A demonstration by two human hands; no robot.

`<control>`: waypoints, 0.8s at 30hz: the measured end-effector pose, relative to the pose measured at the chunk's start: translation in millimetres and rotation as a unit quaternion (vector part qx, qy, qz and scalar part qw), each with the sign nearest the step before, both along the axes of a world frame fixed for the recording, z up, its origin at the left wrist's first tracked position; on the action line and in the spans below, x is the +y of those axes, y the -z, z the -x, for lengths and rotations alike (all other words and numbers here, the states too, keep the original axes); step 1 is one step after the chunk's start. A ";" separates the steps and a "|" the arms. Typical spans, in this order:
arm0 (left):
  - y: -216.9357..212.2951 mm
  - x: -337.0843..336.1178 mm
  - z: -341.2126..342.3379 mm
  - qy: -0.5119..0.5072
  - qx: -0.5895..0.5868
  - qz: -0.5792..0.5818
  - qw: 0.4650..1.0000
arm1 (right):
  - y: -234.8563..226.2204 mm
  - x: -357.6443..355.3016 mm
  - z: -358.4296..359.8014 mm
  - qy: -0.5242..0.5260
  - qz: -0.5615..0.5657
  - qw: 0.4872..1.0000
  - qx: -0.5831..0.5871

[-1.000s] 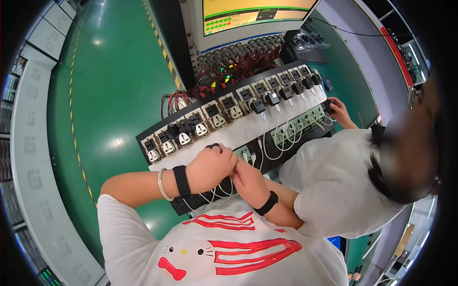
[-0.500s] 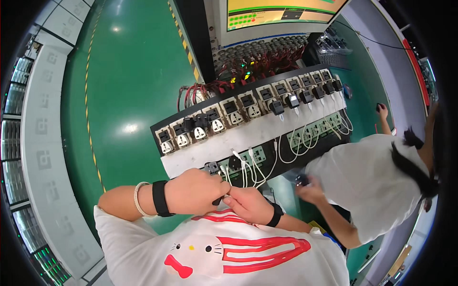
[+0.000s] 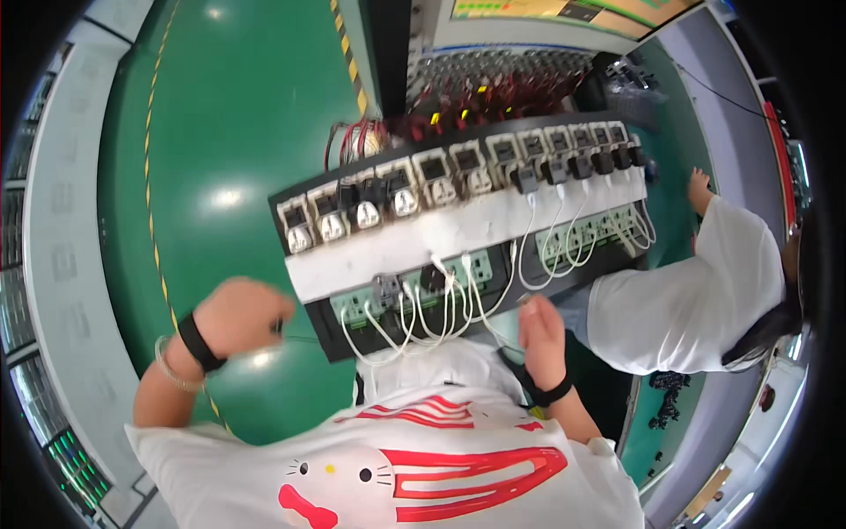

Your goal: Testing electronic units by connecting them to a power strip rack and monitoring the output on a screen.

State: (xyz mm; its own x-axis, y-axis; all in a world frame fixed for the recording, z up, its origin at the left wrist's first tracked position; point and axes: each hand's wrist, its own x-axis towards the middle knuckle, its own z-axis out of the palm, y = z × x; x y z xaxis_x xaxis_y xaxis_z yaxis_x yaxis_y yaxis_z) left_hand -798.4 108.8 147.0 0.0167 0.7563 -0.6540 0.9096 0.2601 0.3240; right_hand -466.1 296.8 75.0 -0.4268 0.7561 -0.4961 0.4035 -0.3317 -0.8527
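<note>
My left hand [image 3: 240, 319] is closed off the left end of the socket rack, smeared by motion, with a small black object [image 3: 278, 326] at its fingertips whose kind I cannot make out. Off the rack's front edge, my right hand [image 3: 541, 346] has its fingers pressed together; what they hold, if anything, is too small to name. Before me stands the rack, with a row of white sockets [image 3: 405, 202] and black chargers [image 3: 524, 180] plugged in toward the right. White cables [image 3: 467, 300] loop from the green port boards [image 3: 357, 304] along its front.
A monitor [image 3: 573, 22] stands behind the rack, above bundled red wires [image 3: 493, 97]. At the right a co-worker in a white shirt [image 3: 692, 286] leans in close. Green floor [image 3: 220, 159] with striped tape lies left, beside white cabinets [image 3: 66, 247].
My hands, together before, have parted: the left moved left and up, the right moved right. The co-worker's near hand with a dark object has left sight. The view shifted slightly.
</note>
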 end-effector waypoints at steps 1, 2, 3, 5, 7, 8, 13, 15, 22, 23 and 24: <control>20.6 -6.7 12.4 -0.054 -0.038 -0.072 0.995 | 10.4 3.6 -2.5 0.018 -0.008 0.999 0.042; 41.3 -14.7 19.4 -0.122 -0.052 -0.181 0.975 | 20.3 8.1 -5.2 0.011 -0.048 0.997 0.052; 64.9 -18.1 26.0 -0.182 -0.081 -0.251 0.947 | 33.3 14.5 -4.6 0.004 -0.068 0.997 0.043; 108.5 -25.7 23.6 -0.335 -0.073 -0.304 0.889 | 57.7 24.3 -2.3 -0.036 -0.138 0.989 0.030; 142.8 -32.3 13.2 -0.518 -0.215 -0.316 0.765 | 72.9 31.8 -8.3 -0.110 -0.285 0.948 -0.093; 157.1 -36.6 3.2 -0.619 -0.344 -0.302 0.638 | 78.2 34.2 -12.7 -0.148 -0.397 0.889 -0.175; 194.0 -68.2 -26.9 -0.683 -0.575 -0.282 0.350 | 85.1 28.5 -35.2 -0.154 -0.402 0.876 -0.220; 199.2 -73.7 -24.8 -0.662 -0.645 -0.283 0.256 | 86.8 23.4 -30.8 -0.130 -0.351 0.912 -0.170; 189.3 -48.5 -6.3 -0.492 0.052 -0.423 0.759 | 82.1 4.4 2.3 -0.131 -0.258 0.954 -0.076; 185.4 -44.4 -2.9 -0.519 0.012 -0.388 0.761 | 80.9 1.8 5.3 -0.130 -0.248 0.957 -0.079; 182.2 -40.9 -0.9 -0.529 0.016 -0.376 0.761 | 79.9 -0.4 7.3 -0.130 -0.246 0.957 -0.080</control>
